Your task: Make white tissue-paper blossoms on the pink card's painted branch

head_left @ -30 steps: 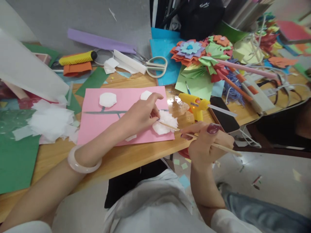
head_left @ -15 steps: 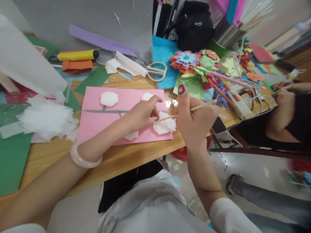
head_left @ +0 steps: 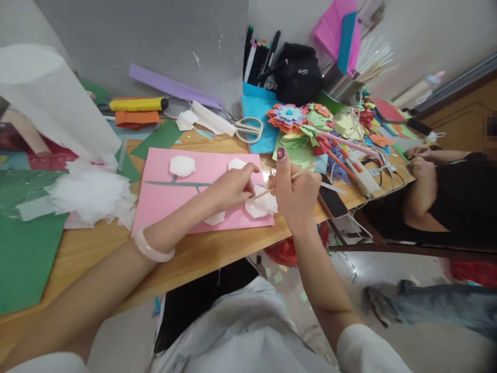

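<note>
A pink sheet of card lies on the table with a dark green stem line and several white paper blossoms on it, one of them a white blossom at the upper left. My right hand is closed around a thin wooden stick, thumb pointing up. The stick's tip reaches over a layered white tissue paper flower at the card's right end. My left hand is over the card, finger and thumb pinched at that flower's left edge, partly covering another blossom.
A heap of white tissue paper lies left on a green sheet. Behind the card are scissors, a yellow cutter and folded paper flowers. A phone lies right, near cables. Another person's arm rests farther right.
The camera view has shifted, showing more of the phone and the wall behind. My hands stay at the tissue paper flower, the right one still holding the stick, with little movement.
</note>
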Motion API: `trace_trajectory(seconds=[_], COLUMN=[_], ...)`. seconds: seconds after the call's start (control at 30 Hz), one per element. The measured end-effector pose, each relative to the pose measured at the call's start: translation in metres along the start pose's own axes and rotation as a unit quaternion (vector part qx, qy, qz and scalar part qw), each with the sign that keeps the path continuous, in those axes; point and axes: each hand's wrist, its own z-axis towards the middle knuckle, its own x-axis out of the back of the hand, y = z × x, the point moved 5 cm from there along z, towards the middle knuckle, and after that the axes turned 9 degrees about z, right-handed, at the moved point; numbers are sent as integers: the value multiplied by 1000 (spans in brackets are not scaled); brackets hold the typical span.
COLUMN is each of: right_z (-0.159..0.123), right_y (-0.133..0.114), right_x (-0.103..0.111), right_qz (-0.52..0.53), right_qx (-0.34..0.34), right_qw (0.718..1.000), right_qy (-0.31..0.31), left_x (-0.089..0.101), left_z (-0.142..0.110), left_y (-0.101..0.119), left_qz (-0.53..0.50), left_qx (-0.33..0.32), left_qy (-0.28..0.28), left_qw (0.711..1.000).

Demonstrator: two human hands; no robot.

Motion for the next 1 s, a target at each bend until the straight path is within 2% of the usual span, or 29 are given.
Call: trace_trajectory(seconds=[0.13,0.33,0.47,0.57,0.67,0.83,0.9,1.0], right_z=[-7,-23,-47,-70,-90,-102,-100,-97], right_y=[-1,4,20,43,59,71,71,74], right_x=[13,45,47,32,18,13,13,11], right_qz=[61,137,209,243,199,211,187,182], right_qx=[1,-20,-18,-42,-20,-14,-15,-39], right_qw=[997,973,946,938,953,949,957,966], right_qy=[47,183,249,242,225,233,221,181], left_x=[0,6,18,26,30,38,53,93], left_z=[-1,-1,-2,-2,-3,-8,-16,-46], left_y=[-1,1,0,-3,-4,-1,-2,-8], left_qz=[-7,-1,-5,11,43,111,149,207], left_qx=[4,12,9,27,47,68,84,134], left_qy=[4,6,39,63,84,62,76,126], left_qw=[1000,1000,999,998,994,989,982,961])
